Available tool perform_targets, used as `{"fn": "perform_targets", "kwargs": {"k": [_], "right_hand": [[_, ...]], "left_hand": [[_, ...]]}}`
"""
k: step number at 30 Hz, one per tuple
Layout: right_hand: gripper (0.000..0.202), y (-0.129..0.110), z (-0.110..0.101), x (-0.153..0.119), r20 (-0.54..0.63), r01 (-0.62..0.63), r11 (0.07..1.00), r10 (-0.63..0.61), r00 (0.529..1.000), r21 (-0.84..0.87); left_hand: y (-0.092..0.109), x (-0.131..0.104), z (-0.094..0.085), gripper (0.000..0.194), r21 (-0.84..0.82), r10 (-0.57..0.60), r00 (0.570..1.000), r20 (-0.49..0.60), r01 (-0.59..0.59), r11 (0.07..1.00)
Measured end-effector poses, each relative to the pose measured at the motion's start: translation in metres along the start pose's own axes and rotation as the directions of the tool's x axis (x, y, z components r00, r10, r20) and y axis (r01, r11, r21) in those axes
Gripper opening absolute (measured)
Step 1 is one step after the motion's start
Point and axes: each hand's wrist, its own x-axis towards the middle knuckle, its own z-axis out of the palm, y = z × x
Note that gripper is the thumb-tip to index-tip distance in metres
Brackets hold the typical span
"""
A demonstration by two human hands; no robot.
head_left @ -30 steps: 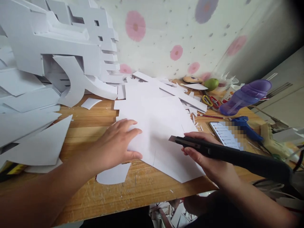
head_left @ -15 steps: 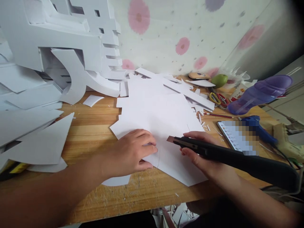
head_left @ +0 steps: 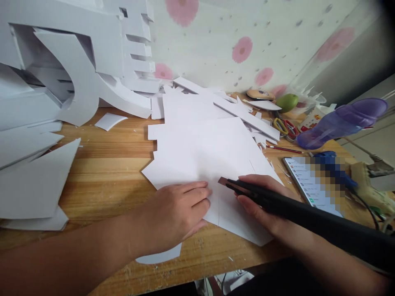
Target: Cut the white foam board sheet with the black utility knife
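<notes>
Left hand (head_left: 182,211): yours lies open on the white board, fingers together and slightly bent.
Right hand (head_left: 273,223): you grip a black knife (head_left: 290,204), its handle running back over your forearm.
Blade (head_left: 222,181): points toward your left fingertips, just short of them; whether it touches the board cannot be told.
White board (head_left: 200,144): beneath both your hands and stretching beyond them, with one thin line (head_left: 219,211) between your hands.
Offcut (head_left: 160,256): below your left wrist, nearer to you.
Left of your left hand: loose white pieces (head_left: 37,181); beyond them, a white model (head_left: 105,49).
Right of your right hand: a phone (head_left: 298,174); farther beyond, scissors (head_left: 290,129) and a purple bottle (head_left: 339,123).
Table (head_left: 117,152): wooden, under the board.
</notes>
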Motion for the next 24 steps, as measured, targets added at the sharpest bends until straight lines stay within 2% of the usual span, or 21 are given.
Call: {"fn": "perform_targets", "kwargs": {"k": [4, 11, 24], "right_hand": [[0.024, -0.0028, 0.0037, -0.0025, -0.005, 0.038, 0.998, -0.038, 0.999, -0.044], [0.025, -0.0035, 0.006, -0.0009, 0.006, 0.181, 0.979, -0.181, 0.983, -0.095], [0.033, -0.0006, 0.0028, -0.0046, 0.087, 0.219, 0.968, -0.209, 0.974, -0.123]], "left_hand": [[-0.0012, 0.0009, 0.0003, 0.023, 0.025, 0.031, 0.999, 0.008, -0.031, 0.999], [-0.0038, -0.0032, 0.0028, 0.025, 0.033, 0.049, 0.999, 0.013, -0.05, 0.998], [-0.006, -0.0028, 0.0064, 0.025, 0.017, 0.04, 0.999, 0.01, -0.04, 0.999]]}}
